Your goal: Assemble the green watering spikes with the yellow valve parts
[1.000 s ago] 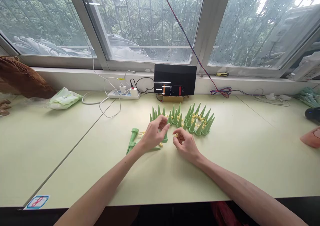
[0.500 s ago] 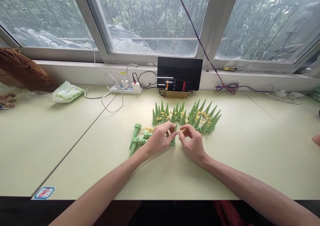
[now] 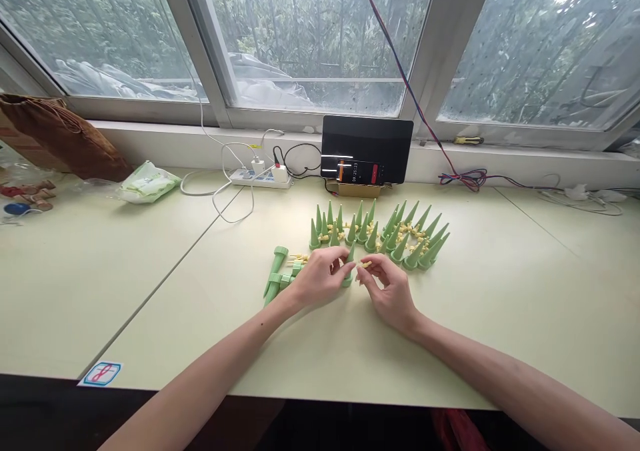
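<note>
My left hand (image 3: 323,278) is closed around a green cone-shaped watering spike (image 3: 351,251), which stands point up on the table. Just to the right, my right hand (image 3: 393,294) pinches a small yellow plastic piece (image 3: 367,264) between thumb and fingers, close to the spike but apart from it. Behind both hands, several green spikes (image 3: 413,259) stand point up in clusters, with small yellow pieces (image 3: 404,238) among them. By my left wrist lie more green spikes (image 3: 277,262) on their sides, beside some thin yellow pieces (image 3: 299,259); my hand partly hides these.
A dark tablet or screen (image 3: 367,144) leans at the back, with a phone (image 3: 359,172) showing a timer before it. Left of it are a power strip (image 3: 263,179) and looped white cables. A green-white packet (image 3: 150,183) and a brown bag (image 3: 70,141) sit further left.
The view has shifted slightly, so the table's things appear further right. Both hands keep their grips; the yellow piece shows more clearly between the right fingers.
</note>
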The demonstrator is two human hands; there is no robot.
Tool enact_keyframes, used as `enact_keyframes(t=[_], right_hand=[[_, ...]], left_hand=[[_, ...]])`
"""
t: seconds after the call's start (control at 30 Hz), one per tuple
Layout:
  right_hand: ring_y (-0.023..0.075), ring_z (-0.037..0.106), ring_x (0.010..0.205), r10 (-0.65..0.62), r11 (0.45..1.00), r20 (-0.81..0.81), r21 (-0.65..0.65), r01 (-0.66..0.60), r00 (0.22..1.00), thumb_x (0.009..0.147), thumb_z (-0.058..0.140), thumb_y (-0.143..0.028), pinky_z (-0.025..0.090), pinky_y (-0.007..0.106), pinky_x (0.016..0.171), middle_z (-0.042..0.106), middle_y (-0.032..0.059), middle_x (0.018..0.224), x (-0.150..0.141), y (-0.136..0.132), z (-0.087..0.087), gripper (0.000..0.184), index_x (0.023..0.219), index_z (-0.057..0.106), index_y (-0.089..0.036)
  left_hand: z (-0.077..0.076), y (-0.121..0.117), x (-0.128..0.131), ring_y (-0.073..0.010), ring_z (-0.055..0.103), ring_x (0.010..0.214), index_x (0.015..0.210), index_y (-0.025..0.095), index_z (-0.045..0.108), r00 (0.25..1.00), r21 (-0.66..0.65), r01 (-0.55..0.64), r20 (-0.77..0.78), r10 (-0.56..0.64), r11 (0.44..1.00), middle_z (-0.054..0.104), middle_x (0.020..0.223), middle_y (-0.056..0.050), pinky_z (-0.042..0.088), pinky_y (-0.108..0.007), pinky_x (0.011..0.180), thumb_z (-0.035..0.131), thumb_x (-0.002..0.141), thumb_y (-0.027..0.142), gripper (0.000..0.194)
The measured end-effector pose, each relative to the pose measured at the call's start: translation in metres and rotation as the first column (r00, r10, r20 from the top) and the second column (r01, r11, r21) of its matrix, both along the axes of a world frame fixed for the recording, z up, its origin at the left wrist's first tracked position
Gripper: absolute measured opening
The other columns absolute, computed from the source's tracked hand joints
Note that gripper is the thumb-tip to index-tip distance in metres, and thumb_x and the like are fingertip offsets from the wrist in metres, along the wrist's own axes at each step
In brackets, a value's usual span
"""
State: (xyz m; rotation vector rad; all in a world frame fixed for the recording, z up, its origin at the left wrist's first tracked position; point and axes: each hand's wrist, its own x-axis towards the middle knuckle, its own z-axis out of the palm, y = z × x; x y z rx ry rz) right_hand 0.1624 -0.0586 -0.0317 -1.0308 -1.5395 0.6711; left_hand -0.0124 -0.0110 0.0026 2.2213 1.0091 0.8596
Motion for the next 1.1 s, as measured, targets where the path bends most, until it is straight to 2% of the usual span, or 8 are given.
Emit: enact_keyframes(t=[0.17,0.3,0.47,0.6,0.7,0.87,0.97,1.1], right_hand=[[0.0177,0.064,0.076,0.004,0.999,-0.017,-0.052,-0.005,1.000,0.097,0.056,-0.032,0.057,0.032,0.067,0.062,0.0037,0.086,0.001,0.002,0.000,0.011,0.099,0.060,-0.022],[0.0182,0.062,0.084,-0.024,0.998,0.020,-0.049,0.025,1.000,0.097,0.055,-0.033,0.056,0.028,0.062,0.059,0.0044,0.090,0.002,0.002,0.002,0.011,0.097,0.062,-0.024],[0.0197,0.057,0.091,-0.078,0.997,0.094,0.008,0.077,0.993,0.097,0.055,-0.032,0.057,0.028,0.060,0.051,0.0070,0.098,0.001,0.001,0.005,0.013,0.094,0.064,-0.023],[0.0199,0.062,0.093,0.000,0.999,0.007,-0.037,0.000,1.000,0.099,0.052,-0.034,0.059,0.027,0.057,0.056,0.0100,0.110,0.000,0.002,0.004,0.015,0.098,0.060,-0.022],[0.0185,0.066,0.085,0.069,0.994,-0.082,-0.073,-0.075,0.994,0.100,0.051,-0.036,0.057,0.025,0.052,0.063,0.0085,0.101,0.001,0.004,0.002,0.016,0.101,0.056,-0.021],[0.0156,0.067,0.068,0.055,0.994,-0.087,-0.094,-0.063,0.995,0.099,0.054,-0.037,0.056,0.025,0.050,0.064,0.0026,0.080,0.001,0.004,0.002,0.016,0.098,0.053,-0.021],[0.0140,0.065,0.063,0.065,0.993,-0.070,-0.097,-0.071,0.995,0.098,0.055,-0.038,0.056,0.025,0.050,0.064,0.0012,0.078,0.001,0.003,0.003,0.017,0.097,0.053,-0.021],[0.0126,0.064,0.061,0.084,0.992,-0.071,-0.083,-0.090,0.994,0.099,0.055,-0.036,0.057,0.025,0.053,0.062,0.0000,0.077,0.002,0.002,0.002,0.015,0.098,0.054,-0.021]], left_hand=[[-0.001,0.000,0.000,-0.0109,0.043,0.058,0.075,0.019,0.047,0.991,-0.133,-0.029,0.128,0.046,0.991,0.045,0.064,0.003,0.037,-0.023,0.051,0.050,0.096,0.035,0.027],[-0.001,-0.002,0.001,-0.0102,0.039,0.056,0.083,0.018,0.052,0.980,-0.204,-0.016,0.191,0.056,0.979,0.043,0.066,0.003,0.034,-0.023,0.048,0.047,0.098,0.040,0.027],[0.002,-0.005,0.003,-0.0097,0.040,0.057,0.095,0.018,0.055,0.971,-0.230,-0.015,0.230,0.069,0.973,0.053,0.074,0.001,0.034,-0.022,0.049,0.044,0.100,0.041,0.026],[0.002,-0.007,0.004,-0.0079,0.039,0.053,0.103,0.018,0.054,0.963,-0.269,-0.011,0.257,0.083,0.963,0.059,0.079,0.000,0.033,-0.021,0.048,0.042,0.101,0.042,0.026],[0.001,-0.009,0.005,-0.0068,0.039,0.051,0.104,0.019,0.053,0.962,-0.276,-0.008,0.262,0.084,0.961,0.060,0.081,0.000,0.033,-0.020,0.048,0.042,0.101,0.042,0.025],[-0.003,-0.012,0.009,-0.0065,0.040,0.052,0.110,0.020,0.051,0.960,-0.270,0.002,0.271,0.074,0.963,0.058,0.081,0.001,0.032,-0.020,0.048,0.041,0.102,0.041,0.025],[-0.006,-0.012,0.010,-0.0068,0.043,0.052,0.114,0.020,0.050,0.951,-0.275,0.024,0.301,0.063,0.961,0.059,0.083,0.001,0.033,-0.020,0.048,0.042,0.101,0.040,0.025],[-0.009,-0.013,0.011,-0.0084,0.051,0.055,0.116,0.020,0.052,0.948,-0.273,0.019,0.311,0.070,0.962,0.062,0.090,-0.002,0.037,-0.021,0.050,0.055,0.096,0.041,0.030]])
